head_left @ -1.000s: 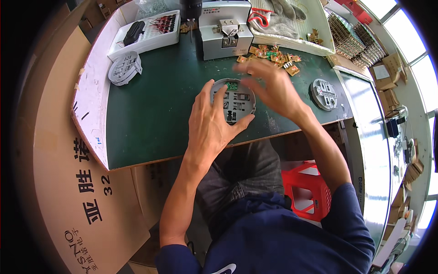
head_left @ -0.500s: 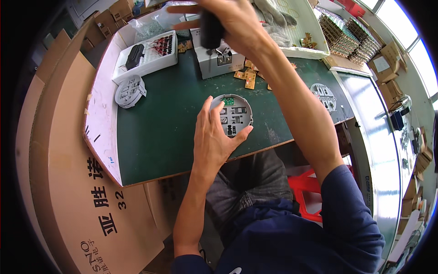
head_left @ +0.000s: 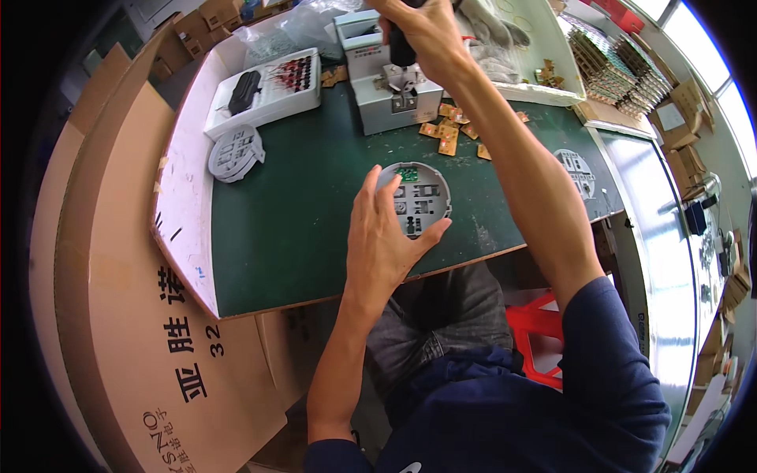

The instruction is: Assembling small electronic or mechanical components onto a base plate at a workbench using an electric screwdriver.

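Observation:
My left hand grips the rim of a round grey plastic housing, fingers along its left side and thumb at the lower right. Inside it, near the far rim, sits a small green circuit board. At the top of the view my right hand is wrapped round a black electric screwdriver. The screwdriver points down at the front of a grey box-shaped screw feeder; whether its tip touches the feeder I cannot tell.
Several yellowish small boards lie right of the feeder. Other grey housings rest at left and right. A white foam tray holds red and black wired parts and a black item. Gloves lie in a white tray behind my right arm.
My right hand has brought the screwdriver down and rightward to the feeder's front. The left hand keeps its hold on the housing. The whole view has shifted slightly.

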{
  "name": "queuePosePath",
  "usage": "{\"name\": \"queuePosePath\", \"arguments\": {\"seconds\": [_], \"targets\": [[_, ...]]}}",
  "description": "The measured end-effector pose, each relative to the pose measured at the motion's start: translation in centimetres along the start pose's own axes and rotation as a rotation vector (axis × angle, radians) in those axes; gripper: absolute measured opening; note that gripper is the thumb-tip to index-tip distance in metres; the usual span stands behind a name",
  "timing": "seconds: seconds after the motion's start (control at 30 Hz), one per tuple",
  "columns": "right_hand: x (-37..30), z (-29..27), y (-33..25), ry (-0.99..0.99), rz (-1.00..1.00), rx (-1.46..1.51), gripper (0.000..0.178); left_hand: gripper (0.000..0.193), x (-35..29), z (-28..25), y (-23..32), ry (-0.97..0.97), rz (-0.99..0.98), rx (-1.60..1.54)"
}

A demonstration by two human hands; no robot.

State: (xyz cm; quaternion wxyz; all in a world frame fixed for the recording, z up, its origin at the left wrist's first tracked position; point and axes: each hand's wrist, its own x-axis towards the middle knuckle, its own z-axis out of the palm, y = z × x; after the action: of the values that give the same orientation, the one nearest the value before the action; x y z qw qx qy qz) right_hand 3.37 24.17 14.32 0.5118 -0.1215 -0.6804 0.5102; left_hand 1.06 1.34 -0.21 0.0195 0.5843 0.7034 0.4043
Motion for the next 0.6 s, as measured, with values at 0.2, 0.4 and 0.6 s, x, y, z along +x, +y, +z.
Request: {"name": "queuePosePath", "arguments": {"seconds": [0.2, 0.4, 0.6], "targets": [[-5.7, -0.7, -0.7, -0.013, 0.016, 0.024, 0.026, 0.089, 0.1, 0.5, -0.3, -0.003, 0.047, 0.032], [-6.1, 0.4, -3.4, 0.036, -0.035, 0.062, 0.024, 0.085, -0.1, 0.0, -0.6, 0.018, 0.052, 0.019], [-1.3, 0.4, -1.0, 0.151, -0.193, 0.058, 0.024, 0.085, 0.1, 0.1, 0.0, -0.019, 0.016, 0.021]]}}
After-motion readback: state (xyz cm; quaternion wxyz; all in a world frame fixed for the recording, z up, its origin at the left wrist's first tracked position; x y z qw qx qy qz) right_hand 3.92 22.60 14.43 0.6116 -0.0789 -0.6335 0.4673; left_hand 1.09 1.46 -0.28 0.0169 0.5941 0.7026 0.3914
